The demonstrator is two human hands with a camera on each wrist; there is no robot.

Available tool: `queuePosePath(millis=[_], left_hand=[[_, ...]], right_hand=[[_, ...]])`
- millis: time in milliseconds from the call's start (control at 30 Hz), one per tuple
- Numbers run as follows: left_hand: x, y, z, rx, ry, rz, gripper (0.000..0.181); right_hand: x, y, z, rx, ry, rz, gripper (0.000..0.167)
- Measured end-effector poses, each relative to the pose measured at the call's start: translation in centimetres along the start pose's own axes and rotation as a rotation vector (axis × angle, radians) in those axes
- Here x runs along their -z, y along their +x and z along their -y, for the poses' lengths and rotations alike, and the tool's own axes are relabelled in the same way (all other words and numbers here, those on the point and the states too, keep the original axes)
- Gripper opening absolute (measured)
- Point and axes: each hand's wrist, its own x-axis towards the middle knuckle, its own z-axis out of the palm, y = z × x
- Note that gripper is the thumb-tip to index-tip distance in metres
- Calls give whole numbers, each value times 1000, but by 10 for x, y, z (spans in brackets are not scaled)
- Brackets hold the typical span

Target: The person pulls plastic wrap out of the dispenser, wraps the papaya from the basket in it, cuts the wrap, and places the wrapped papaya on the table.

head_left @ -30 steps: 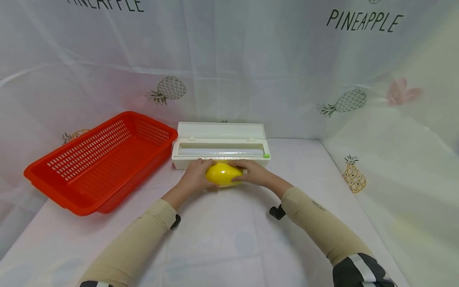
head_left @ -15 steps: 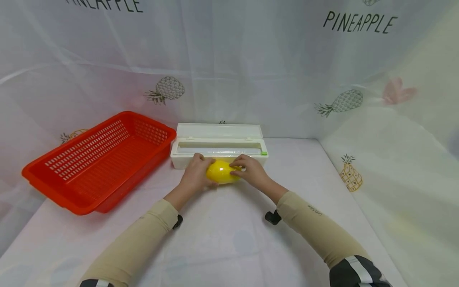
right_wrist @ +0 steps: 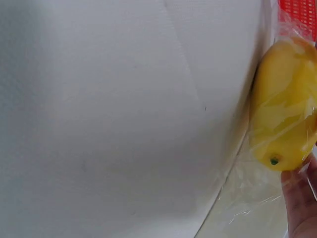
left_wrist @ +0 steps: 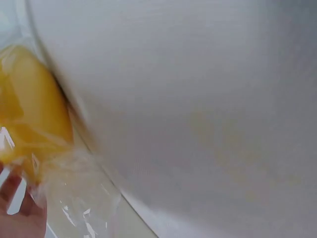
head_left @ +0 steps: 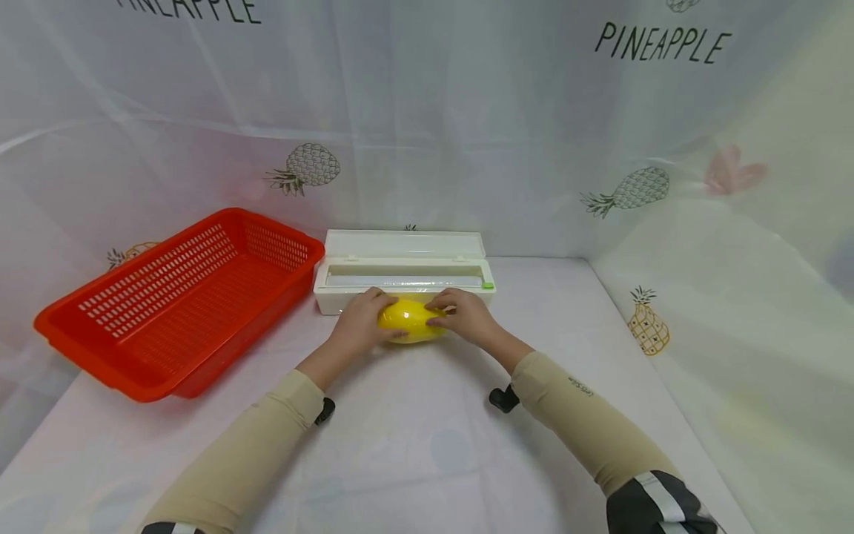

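A yellow, mango-like fruit (head_left: 410, 320) wrapped in clear plastic film lies in front of the white cling film box (head_left: 404, 298). My left hand (head_left: 360, 323) grips the fruit's left end, thumb in front and fingers behind. At the other end, my right hand (head_left: 468, 319) pinches the wrapped fruit between thumb and bent fingers. Loose film (left_wrist: 81, 208) spreads beside the fruit in the left wrist view. A small green spot marks one tip of the fruit (right_wrist: 280, 114) in the right wrist view. The fruit's far side is hidden by the fingers.
The box's lid (head_left: 404, 242) is raised, showing a roll of film (head_left: 404, 281) inside, with a green slider (head_left: 488, 285) at the right. A red perforated basket (head_left: 187, 363) stands at the left. A pineapple-print cloth (head_left: 534, 111) hangs behind the white tabletop (head_left: 400, 460).
My right hand's fingers have drawn back from along the fruit's rear to its right end and bent more. The left hand keeps its grip. The whole view has shifted slightly.
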Motion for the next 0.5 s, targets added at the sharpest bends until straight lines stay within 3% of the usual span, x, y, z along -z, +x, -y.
queuePosePath(millis=[133, 300, 500], left_hand=[[3, 1, 5, 53, -109, -1, 56], [5, 1, 10, 123, -222, 24, 60], [8, 2, 8, 126, -192, 82, 61]], right_hand=[[0, 0, -4, -15, 28, 12, 32], [-2, -1, -9, 10, 62, 29, 34], [-1, -8, -10, 60, 27, 42, 35]])
